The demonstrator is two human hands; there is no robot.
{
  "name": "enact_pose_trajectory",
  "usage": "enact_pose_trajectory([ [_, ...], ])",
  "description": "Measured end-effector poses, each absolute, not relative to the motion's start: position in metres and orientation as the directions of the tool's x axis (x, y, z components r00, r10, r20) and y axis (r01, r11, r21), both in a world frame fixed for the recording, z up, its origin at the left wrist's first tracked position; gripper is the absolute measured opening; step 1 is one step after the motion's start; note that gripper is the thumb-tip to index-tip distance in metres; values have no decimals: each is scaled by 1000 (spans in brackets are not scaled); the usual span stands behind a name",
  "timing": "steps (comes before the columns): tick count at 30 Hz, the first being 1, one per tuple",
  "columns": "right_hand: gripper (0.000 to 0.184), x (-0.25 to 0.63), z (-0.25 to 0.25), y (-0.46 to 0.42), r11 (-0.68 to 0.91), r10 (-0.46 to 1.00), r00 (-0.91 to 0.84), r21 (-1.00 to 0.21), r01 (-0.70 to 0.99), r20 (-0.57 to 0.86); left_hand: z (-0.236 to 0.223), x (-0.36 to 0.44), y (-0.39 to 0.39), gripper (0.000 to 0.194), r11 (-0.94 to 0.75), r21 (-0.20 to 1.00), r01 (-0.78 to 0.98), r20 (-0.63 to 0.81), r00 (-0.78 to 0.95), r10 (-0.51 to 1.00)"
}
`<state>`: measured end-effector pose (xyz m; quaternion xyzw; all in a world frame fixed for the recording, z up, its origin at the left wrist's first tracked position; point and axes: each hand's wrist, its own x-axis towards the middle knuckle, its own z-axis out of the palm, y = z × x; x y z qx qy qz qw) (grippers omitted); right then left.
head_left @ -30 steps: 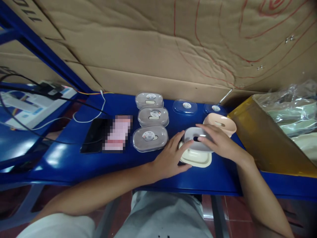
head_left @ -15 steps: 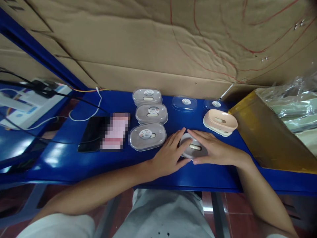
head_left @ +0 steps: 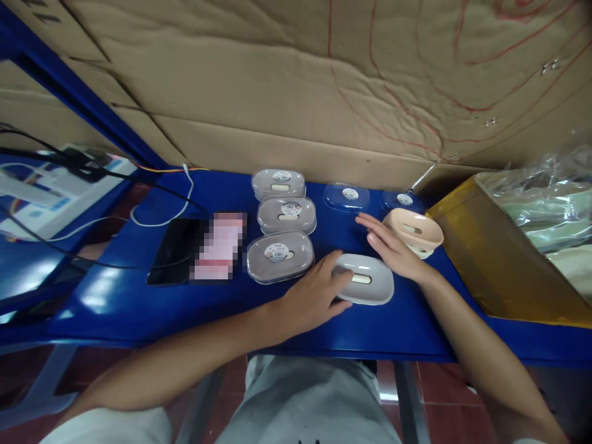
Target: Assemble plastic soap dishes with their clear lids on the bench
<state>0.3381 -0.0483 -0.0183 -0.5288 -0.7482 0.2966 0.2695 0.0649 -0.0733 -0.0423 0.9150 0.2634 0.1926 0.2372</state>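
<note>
A grey soap dish (head_left: 377, 288) with a slot in its middle stands on the blue table, cream showing through the slot. My left hand (head_left: 312, 299) grips its left end, thumb over the rim. My right hand (head_left: 393, 250) is off the dish, fingers stretched toward the back and holding nothing. Beyond its fingertips lies a clear lid (head_left: 337, 198) with a round label; another clear lid (head_left: 393, 198) is to the right of it. A peach soap dish (head_left: 428, 229) on a cream base stands right of my right hand.
Several grey soap dishes under clear lids (head_left: 277, 265) line up left of my left hand. Further left lie a phone with a blurred screen (head_left: 219, 246) and a black flat object (head_left: 169, 253). An open carton (head_left: 467, 265) holds bagged dishes at right; cardboard (head_left: 259, 92) walls the back.
The grey dish has come down onto the cream base, which it now covers. My right hand has let go of the dish and moved up toward the clear lids; my left hand stays there.
</note>
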Motion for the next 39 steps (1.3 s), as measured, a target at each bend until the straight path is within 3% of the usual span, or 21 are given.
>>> enact_pose_trajectory([
  [5, 68, 329, -28, -7, 358, 930, -341, -539, 762, 137, -36, 64, -74, 52, -735, 539, 411, 183, 795, 578],
  [9, 58, 318, -21, -7, 464, 884, -447, -395, 793, 141, -29, 62, -77, 56, -703, 567, 430, 141, 790, 597],
  [11, 64, 313, -19, -12, 481, 875, -464, -367, 796, 140, -27, 61, -79, 59, -697, 576, 427, 126, 796, 592],
  [15, 85, 314, -19, -14, 402, 908, -415, -389, 829, 53, -27, 61, -79, 78, -686, 608, 400, 138, 798, 587],
  [18, 79, 329, -10, -20, 366, 925, -373, -449, 815, 77, -32, 63, -77, 94, -661, 652, 371, 183, 769, 612],
  [21, 70, 349, 7, -43, 386, 919, -361, -528, 756, 156, -36, 64, -75, 97, -643, 667, 376, 216, 728, 650],
  [26, 74, 365, 17, -91, 370, 873, -487, -684, 629, 24, -41, 67, -73, 96, -611, 712, 346, 247, 691, 679],
  [31, 72, 344, 11, -103, 378, 833, -547, -642, 667, -79, -45, 68, -65, 113, -579, 773, 259, 277, 683, 676],
  [39, 70, 330, 9, -105, 550, 793, -605, -511, 660, 71, -43, 65, -58, 118, -552, 800, 235, 236, 722, 650],
])
